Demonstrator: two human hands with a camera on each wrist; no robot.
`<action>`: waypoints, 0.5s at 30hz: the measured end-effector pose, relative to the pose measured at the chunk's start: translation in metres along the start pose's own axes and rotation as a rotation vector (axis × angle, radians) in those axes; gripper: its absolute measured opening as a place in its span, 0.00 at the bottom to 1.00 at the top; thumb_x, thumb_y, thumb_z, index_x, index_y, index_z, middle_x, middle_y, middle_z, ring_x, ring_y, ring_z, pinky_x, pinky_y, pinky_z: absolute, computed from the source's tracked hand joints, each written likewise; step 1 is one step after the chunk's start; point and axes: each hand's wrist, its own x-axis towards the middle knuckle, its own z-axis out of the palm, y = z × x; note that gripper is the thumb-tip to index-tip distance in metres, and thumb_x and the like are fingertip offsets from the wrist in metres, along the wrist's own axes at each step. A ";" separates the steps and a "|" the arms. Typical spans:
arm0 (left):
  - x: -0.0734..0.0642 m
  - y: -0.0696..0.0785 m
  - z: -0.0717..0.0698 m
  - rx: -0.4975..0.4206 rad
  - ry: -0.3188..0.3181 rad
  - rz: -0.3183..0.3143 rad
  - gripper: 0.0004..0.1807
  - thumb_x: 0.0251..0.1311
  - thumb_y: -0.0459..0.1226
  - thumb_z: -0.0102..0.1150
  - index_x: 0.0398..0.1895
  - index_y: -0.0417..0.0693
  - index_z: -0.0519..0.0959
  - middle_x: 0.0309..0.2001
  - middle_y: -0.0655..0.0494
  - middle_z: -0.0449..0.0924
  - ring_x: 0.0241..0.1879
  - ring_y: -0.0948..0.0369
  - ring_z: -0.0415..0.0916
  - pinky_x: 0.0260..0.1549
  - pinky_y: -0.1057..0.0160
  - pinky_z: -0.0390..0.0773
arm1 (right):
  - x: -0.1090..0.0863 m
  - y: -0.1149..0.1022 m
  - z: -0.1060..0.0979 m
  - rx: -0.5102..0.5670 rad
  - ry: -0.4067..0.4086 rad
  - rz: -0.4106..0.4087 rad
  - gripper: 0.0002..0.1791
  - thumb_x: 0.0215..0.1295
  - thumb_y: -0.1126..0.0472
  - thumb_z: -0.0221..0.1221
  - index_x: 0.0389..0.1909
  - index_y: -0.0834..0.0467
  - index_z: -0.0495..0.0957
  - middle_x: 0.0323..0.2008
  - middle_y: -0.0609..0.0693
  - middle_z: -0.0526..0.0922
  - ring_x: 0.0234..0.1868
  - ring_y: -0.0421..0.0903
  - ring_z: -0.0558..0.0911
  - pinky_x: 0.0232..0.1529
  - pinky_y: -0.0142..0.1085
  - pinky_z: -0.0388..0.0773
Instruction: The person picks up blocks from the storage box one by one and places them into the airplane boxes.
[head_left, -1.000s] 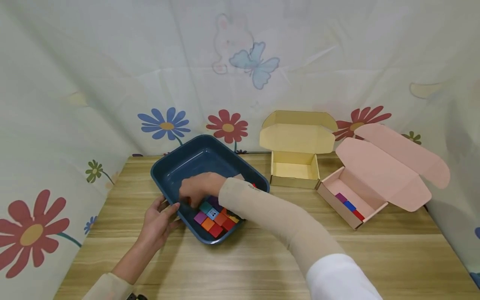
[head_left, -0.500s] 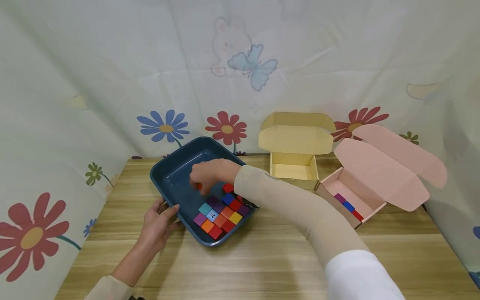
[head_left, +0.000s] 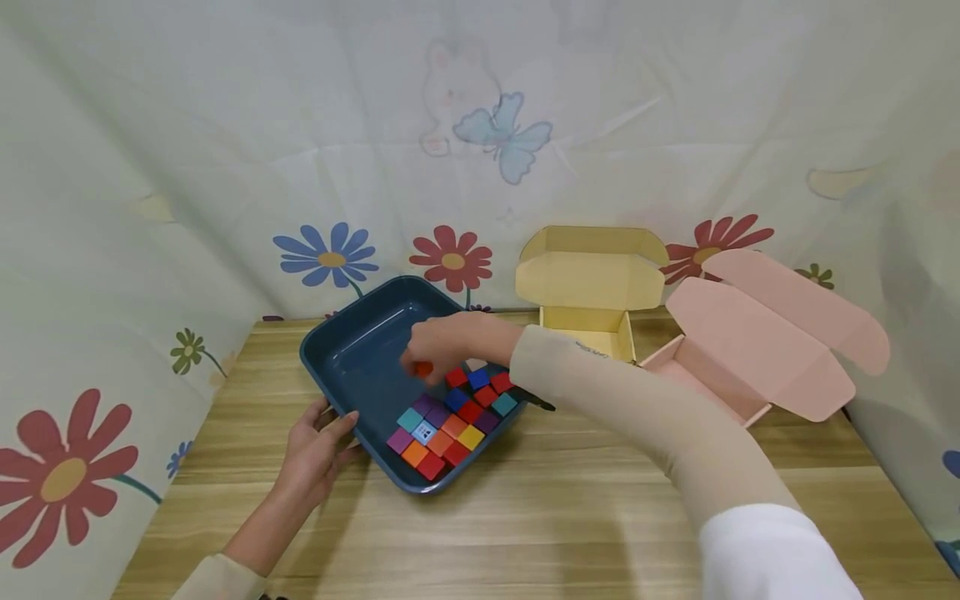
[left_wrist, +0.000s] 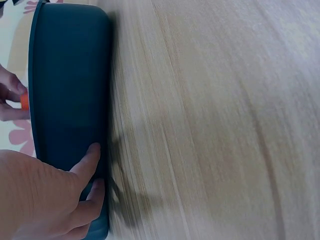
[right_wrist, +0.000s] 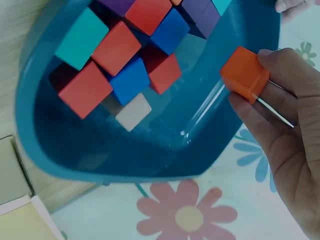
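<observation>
My right hand [head_left: 435, 346] pinches an orange cube [right_wrist: 245, 74] between thumb and fingers, above the inside of a dark blue basin [head_left: 367, 387]. In the right wrist view the cube stands clear of the other blocks. My left hand [head_left: 318, 437] grips the basin's left side, thumb at the rim; its fingers [left_wrist: 90, 160] touch the outer wall in the left wrist view. Coloured cubes lie packed in the basin's near and right part, among them a yellow cube [head_left: 471, 436], a blue cube [right_wrist: 170, 31] and a pale block [right_wrist: 133, 112]. The right forearm hides part of the basin's right rim.
An opened yellow box [head_left: 588, 320] stands right of the basin at the back. Beside it is an opened pink box [head_left: 693, 375], its inside partly hidden by the right sleeve. A floral cloth [head_left: 480, 192] hangs behind the wooden table [head_left: 510, 533].
My right hand has lifted from the basin's left part and moved right, carrying the orange cube. More packed cubes show now. The right forearm covers more of the pink box. My left hand stays put.
</observation>
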 end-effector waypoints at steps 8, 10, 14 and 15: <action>0.000 0.001 0.002 -0.013 -0.001 -0.001 0.40 0.75 0.33 0.53 0.82 0.47 0.44 0.76 0.43 0.52 0.62 0.54 0.74 0.56 0.51 0.79 | -0.037 0.011 0.001 -0.009 0.072 0.032 0.17 0.71 0.52 0.64 0.58 0.51 0.82 0.44 0.44 0.86 0.40 0.40 0.81 0.45 0.28 0.80; 0.000 0.001 0.002 -0.010 0.001 -0.004 0.40 0.75 0.33 0.53 0.82 0.47 0.44 0.76 0.43 0.52 0.63 0.53 0.73 0.56 0.51 0.79 | -0.047 0.015 0.003 -0.005 0.094 0.025 0.18 0.71 0.52 0.63 0.58 0.52 0.82 0.43 0.45 0.86 0.39 0.40 0.81 0.44 0.28 0.79; 0.000 0.001 0.002 -0.008 0.004 -0.011 0.40 0.75 0.33 0.53 0.83 0.47 0.44 0.77 0.43 0.52 0.65 0.50 0.70 0.57 0.50 0.79 | -0.062 0.025 0.009 0.001 0.130 0.004 0.17 0.71 0.53 0.63 0.56 0.55 0.83 0.43 0.46 0.87 0.38 0.42 0.82 0.44 0.28 0.79; 0.000 0.001 0.001 -0.011 0.004 -0.013 0.40 0.75 0.33 0.53 0.83 0.47 0.44 0.77 0.43 0.51 0.66 0.49 0.69 0.57 0.50 0.78 | -0.066 0.027 0.010 0.001 0.134 0.006 0.17 0.71 0.53 0.63 0.56 0.55 0.83 0.44 0.46 0.87 0.39 0.42 0.81 0.44 0.28 0.79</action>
